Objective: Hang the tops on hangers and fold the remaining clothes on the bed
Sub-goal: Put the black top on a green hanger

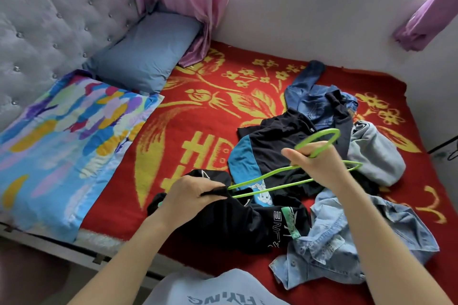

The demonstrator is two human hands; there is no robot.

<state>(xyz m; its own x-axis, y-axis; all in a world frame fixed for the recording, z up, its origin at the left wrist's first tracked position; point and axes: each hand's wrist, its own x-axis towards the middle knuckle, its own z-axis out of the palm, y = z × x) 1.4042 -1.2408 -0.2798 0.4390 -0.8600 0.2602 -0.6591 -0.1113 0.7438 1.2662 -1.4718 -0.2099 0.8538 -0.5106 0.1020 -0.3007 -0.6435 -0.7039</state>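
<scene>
Green hanger (272, 187): thin, smooth plastic rod with an open hook. It is held above the bed, its left end entering the black top (223, 220).

Right hand (314, 163): grip pinching the hanger at the neck below the hook.

Left hand (190, 193): grip curled round a bunched edge of the black top, a soft knit with white print.

Progress, judged: the first top is only being threaded; nothing in view is hung or folded yet.

Left to do, in a loose heap just beside:
- black-and-teal top (267, 146), printed
- dark jeans (309, 99), stiff denim, crumpled
- grey garment (374, 153), thick, soft
- pale denim shirt (347, 238), buttoned, rumpled

Bed: red blanket (198, 111), fuzzy, with a yellow floral pattern.
</scene>
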